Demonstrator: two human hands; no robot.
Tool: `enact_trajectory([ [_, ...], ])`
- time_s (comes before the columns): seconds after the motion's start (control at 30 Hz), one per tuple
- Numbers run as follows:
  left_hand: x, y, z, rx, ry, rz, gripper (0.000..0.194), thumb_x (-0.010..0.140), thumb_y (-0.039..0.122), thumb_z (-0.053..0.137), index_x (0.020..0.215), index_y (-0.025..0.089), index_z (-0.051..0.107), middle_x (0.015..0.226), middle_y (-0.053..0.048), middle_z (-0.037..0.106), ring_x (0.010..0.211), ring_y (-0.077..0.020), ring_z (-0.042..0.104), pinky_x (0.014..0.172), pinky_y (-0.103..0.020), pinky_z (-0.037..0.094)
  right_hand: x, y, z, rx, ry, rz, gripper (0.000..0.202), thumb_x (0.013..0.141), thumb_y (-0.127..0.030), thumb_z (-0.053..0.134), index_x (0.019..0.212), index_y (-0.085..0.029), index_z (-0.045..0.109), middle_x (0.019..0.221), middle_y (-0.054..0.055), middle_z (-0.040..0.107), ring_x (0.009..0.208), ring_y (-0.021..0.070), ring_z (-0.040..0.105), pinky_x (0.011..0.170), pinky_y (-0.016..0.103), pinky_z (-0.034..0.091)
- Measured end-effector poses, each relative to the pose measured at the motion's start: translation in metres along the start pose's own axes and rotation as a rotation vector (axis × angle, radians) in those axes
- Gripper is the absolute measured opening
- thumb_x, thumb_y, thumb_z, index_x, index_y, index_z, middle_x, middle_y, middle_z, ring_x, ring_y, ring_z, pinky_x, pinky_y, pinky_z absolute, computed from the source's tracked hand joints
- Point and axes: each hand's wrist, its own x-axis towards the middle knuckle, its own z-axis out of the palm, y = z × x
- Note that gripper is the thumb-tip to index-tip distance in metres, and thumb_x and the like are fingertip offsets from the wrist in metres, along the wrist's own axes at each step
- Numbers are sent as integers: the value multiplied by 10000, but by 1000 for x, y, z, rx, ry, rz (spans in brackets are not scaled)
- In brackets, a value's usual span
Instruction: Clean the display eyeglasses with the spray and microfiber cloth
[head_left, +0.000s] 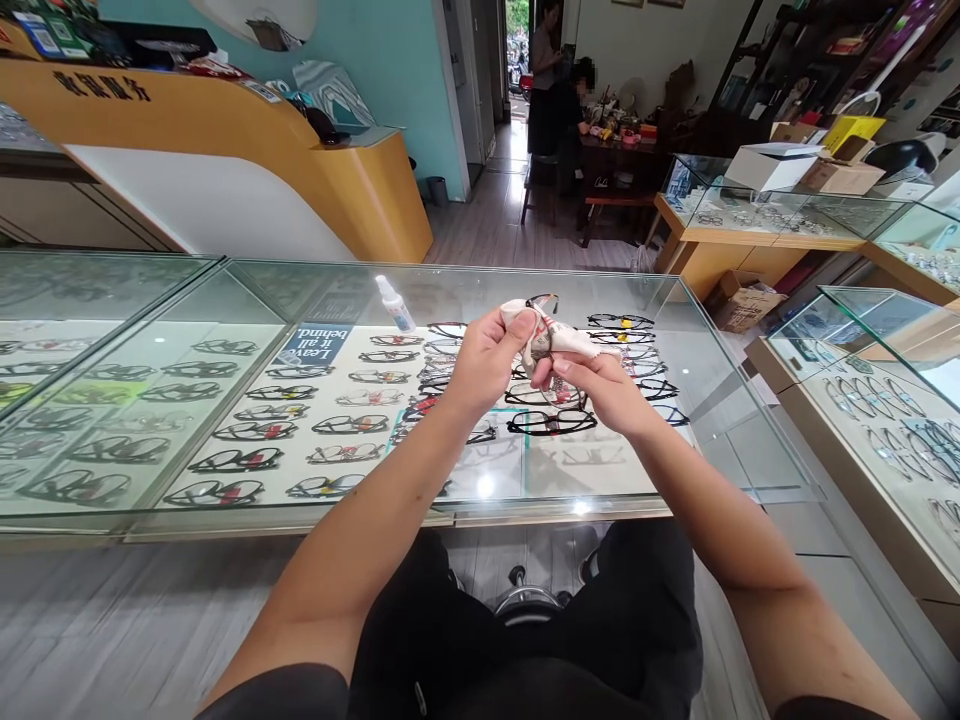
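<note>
Above the glass display case, my left hand point(491, 352) is closed on a pale cloth point(574, 342) with printed marks, its thumb pressed on the fabric. A pair of dark-framed glasses point(543, 299) sticks up out of the cloth between my hands. My right hand point(600, 385) pinches the lower part of the cloth and glasses, thumb against fingers. The cloth hides most of the glasses. A small white spray bottle point(395, 305) stands on the glass top to the left of my hands.
Rows of glasses point(225, 492) lie inside the display case point(442, 508). An orange counter point(375, 190) stands at the back left. More cases point(787, 225) with boxes point(772, 165) are at the right. Two people are at a table point(619, 150) in the back.
</note>
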Motion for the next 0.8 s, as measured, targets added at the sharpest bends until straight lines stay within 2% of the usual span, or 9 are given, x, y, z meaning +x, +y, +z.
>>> enact_trajectory([
  [0.17,3,10,-10,-77,-205,-81,470,891,522,908,1149,156,766,963,-72,795,835,-170,732,796,-279,595,-1,-4,-8,55,49,0,379,1033,-536,701,978,-191,848,963,62,769,888,197,648,777,320,524],
  [0.23,1,11,-6,-86,-257,-103,515,848,467,955,1204,173,729,852,-34,765,757,-161,709,772,-283,593,0,-2,-7,74,33,3,359,1036,-523,702,992,-198,849,992,61,772,898,191,646,761,310,515],
  [0.33,-1,8,2,-89,-221,-86,437,892,517,908,1068,191,675,594,40,625,508,-126,571,581,-268,528,1,2,1,84,-3,0,343,1042,-509,706,1011,-197,846,1005,53,772,896,172,635,826,309,516],
  [0.4,-1,6,5,-71,-150,-56,429,966,593,805,956,194,648,540,39,592,433,-120,520,500,-263,479,1,2,4,89,-9,2,341,1039,-506,719,1022,-192,849,1000,48,771,900,168,640,883,317,522],
  [0.5,1,6,2,-79,-138,-63,475,996,638,745,924,173,679,611,-6,658,504,-138,605,537,-273,529,0,0,2,131,19,13,342,1025,-509,743,1037,-188,859,1010,52,783,925,175,668,915,321,530],
  [0.57,3,9,-2,-115,-170,-84,452,935,584,845,995,154,719,801,-53,755,671,-149,696,651,-272,591,0,-1,-3,151,41,20,355,1023,-517,739,1036,-185,862,1000,58,784,916,180,676,855,310,533],
  [0.63,3,12,-2,-147,-210,-103,468,854,496,945,1090,159,723,874,-50,766,736,-143,695,702,-263,599,1,0,-7,149,38,24,375,1015,-537,739,1031,-183,861,973,61,772,891,186,666,775,303,521],
  [0.73,0,12,4,-169,-236,-128,499,821,458,977,1118,192,677,635,42,625,565,-116,561,598,-256,546,3,1,-5,115,9,16,402,1000,-572,747,1023,-187,859,974,61,766,916,191,658,810,308,525],
  [0.8,-2,8,10,-173,-181,-118,507,823,513,967,1070,203,651,560,78,548,474,-97,476,515,-243,495,2,1,0,79,3,14,410,999,-585,747,1017,-193,862,983,56,770,926,184,658,881,315,527],
])
